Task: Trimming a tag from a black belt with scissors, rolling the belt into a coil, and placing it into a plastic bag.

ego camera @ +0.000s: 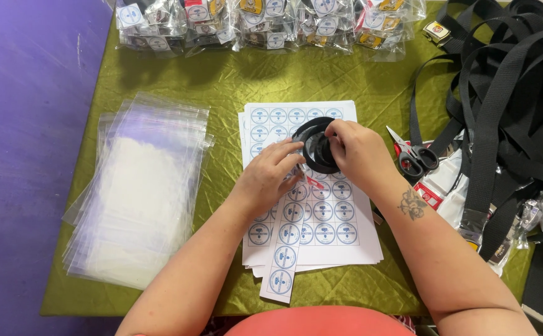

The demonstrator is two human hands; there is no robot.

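My right hand (360, 151) grips a round black tool (317, 148), a disc-shaped punch or cutter, held over a stack of white sheets (352, 242) printed with rows of blue circles. My left hand (270, 175) rests flat on the sheets just left of the tool, its fingertips touching the tool's edge and pinning a narrow cut strip of circles (286, 255) that runs down toward me. A small red mark shows under the tool between my hands.
A pile of clear plastic bags (137, 186) lies at left. Bagged badges (265, 22) line the far edge. Red-handled scissors (411, 155) and a heap of black straps (508, 106) lie at right, all on a green cloth (221, 81).
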